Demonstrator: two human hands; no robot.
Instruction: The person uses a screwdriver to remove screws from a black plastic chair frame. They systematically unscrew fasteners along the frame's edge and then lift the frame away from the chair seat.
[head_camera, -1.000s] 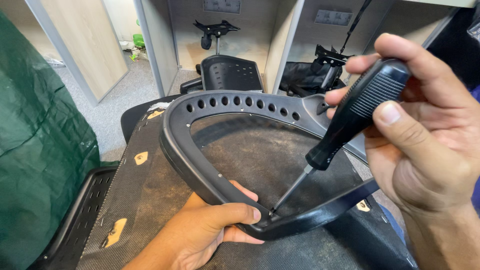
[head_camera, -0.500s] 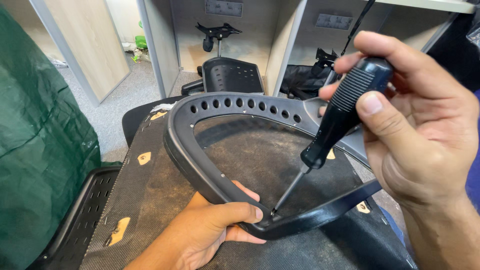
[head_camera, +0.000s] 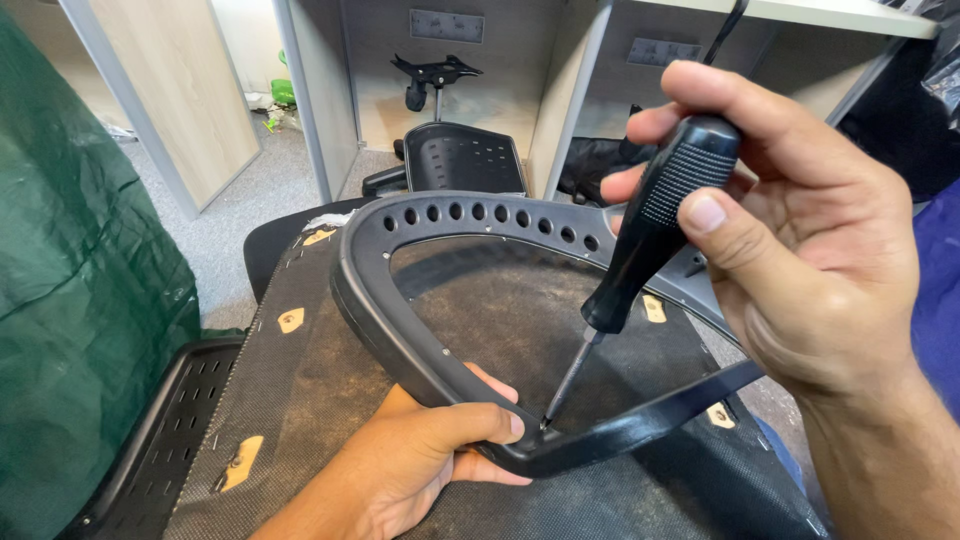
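Note:
My right hand (head_camera: 800, 250) grips the black ribbed handle of a screwdriver (head_camera: 650, 225). Its thin shaft slants down and left, with the tip set into the near corner of a black plastic chair frame (head_camera: 380, 300). This curved frame has a row of round holes along its far edge. My left hand (head_camera: 420, 460) clasps the frame's near corner from below, thumb over the top just left of the tip. The frame rests on a dark mesh chair panel (head_camera: 300, 390) with tan tags.
A green plastic sheet (head_camera: 80, 300) fills the left side. Beyond lie a black chair seat (head_camera: 460, 155), a chair base mechanism (head_camera: 435, 72), wooden desk partitions (head_camera: 320, 90) and grey carpet. A perforated black plastic part (head_camera: 150, 450) sits at lower left.
My right hand and the screwdriver handle have swung left, standing the shaft more upright. The tip stays at the same corner. My left hand keeps its hold.

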